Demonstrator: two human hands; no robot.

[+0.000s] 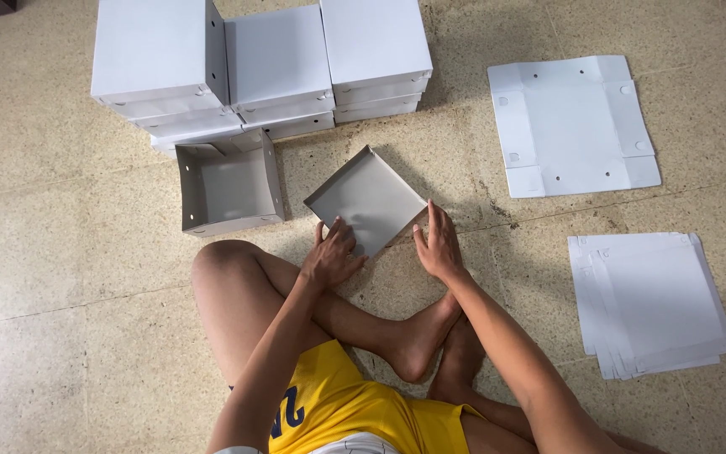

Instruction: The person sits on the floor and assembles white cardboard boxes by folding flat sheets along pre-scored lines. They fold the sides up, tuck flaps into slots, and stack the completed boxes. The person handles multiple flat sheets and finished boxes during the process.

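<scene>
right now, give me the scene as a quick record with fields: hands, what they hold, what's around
setting: person sitting cross-legged on a tiled floor
left hand: on the near-left edge of the tray
right hand: on the near-right edge of the tray
tray: shallow grey cardboard, open side up, tilted corner-on
open box: left of the tray, lying on the floor
box stack: closed white boxes, beyond
flat sheet: unfolded, creased, far right
sheet pile: flat blanks, near right

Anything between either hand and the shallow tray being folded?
No. Both hands are already on the tray: left hand on its near-left edge, right hand on its near-right corner. The open box sits apart to the left.
</scene>
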